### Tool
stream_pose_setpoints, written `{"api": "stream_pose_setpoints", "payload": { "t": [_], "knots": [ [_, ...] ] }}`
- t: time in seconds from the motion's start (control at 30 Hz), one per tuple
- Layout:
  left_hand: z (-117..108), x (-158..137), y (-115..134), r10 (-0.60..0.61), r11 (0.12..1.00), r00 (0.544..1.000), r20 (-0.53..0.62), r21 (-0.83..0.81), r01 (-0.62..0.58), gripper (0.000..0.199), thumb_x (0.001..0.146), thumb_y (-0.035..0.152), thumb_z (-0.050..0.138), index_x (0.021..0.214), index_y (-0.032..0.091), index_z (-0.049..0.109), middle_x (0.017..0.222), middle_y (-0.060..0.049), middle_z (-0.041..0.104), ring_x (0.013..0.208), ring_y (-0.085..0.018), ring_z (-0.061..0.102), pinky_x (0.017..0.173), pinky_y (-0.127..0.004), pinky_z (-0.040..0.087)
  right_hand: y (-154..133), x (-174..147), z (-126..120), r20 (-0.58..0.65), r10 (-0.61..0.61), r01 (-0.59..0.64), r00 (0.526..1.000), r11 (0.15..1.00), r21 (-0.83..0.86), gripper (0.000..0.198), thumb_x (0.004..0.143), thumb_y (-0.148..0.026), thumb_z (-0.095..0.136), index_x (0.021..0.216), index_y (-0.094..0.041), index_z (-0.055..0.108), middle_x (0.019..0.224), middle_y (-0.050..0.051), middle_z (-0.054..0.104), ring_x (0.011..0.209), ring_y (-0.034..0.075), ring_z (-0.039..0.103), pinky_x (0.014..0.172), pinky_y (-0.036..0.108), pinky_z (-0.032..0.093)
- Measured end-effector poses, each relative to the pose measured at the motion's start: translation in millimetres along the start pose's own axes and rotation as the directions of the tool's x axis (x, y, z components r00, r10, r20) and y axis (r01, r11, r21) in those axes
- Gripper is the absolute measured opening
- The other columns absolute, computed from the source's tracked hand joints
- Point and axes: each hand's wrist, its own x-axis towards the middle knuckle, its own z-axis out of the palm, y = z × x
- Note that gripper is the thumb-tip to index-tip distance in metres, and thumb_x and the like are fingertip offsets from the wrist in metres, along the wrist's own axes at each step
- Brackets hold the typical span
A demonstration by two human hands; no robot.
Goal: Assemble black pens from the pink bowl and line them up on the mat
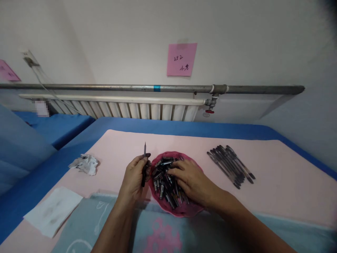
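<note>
In my left hand (135,174), closed just left of the bowl, a pen (144,149) stands nearly upright with its bare tip up. Its dark lower end shows below my fingers. A pink scalloped bowl (181,211) holds a heap of dark and clear pen parts (165,186), too jumbled to tell one by one. My right hand (193,179) reaches over the bowl's right side, fingers apart and curved down onto the heap. Its fingertips are partly lost among the parts, and I see nothing gripped there. To the right lies a row of several capped pens (229,165).
Crumpled, stained tissue (85,164) lies at the left, with a folded white paper (54,211) nearer me. A blue-grey patterned cloth (116,225) covers the front edge of the pink tabletop (126,140). Behind are a radiator (144,109) and a metal pipe (118,88).
</note>
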Motion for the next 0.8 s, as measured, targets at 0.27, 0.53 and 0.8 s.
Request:
{"api": "stream_pose_setpoints", "payload": {
  "t": [0.27,0.53,0.8],
  "knots": [
    [-0.3,0.9,-1.5,-0.009,1.000,1.000,0.003,0.017,0.009,0.033,0.061,0.029,0.070,0.087,0.011,0.060,0.054,0.004,0.051,0.041,-0.005,0.040,0.038,-0.018,0.023,8.8,3.3,-5.1,-0.052,0.107,-0.112,0.993,0.986,-0.123,0.031,0.083,-0.011,0.047,0.109,-0.018,0.062,0.108,0.009,0.062,0.097,0.026,0.049,0.084,0.042,0.036],
    [2.2,0.1,-2.2,-0.008,0.999,1.000,-0.007,0.033,0.008,0.033,0.061,0.029,0.069,0.086,0.011,0.059,0.055,0.004,0.052,0.041,-0.005,0.040,0.038,-0.017,0.022,0.6,11.1,2.8,0.091,0.074,-0.050,0.993,0.968,-0.248,0.024,0.086,-0.015,0.047,0.104,-0.016,0.063,0.101,0.010,0.064,0.096,0.026,0.048,0.083,0.041,0.032],
    [2.2,0.0,-3.4,0.014,0.998,1.000,0.008,0.055,-0.015,0.031,0.062,0.031,0.069,0.083,0.012,0.060,0.052,0.005,0.049,0.042,-0.005,0.038,0.040,-0.018,0.023,3.0,17.6,11.4,-0.049,0.145,-0.152,0.988,0.965,-0.212,0.020,0.083,-0.009,0.047,0.082,-0.017,0.065,0.082,0.008,0.065,0.083,0.024,0.053,0.076,0.039,0.035]
  ]
}}
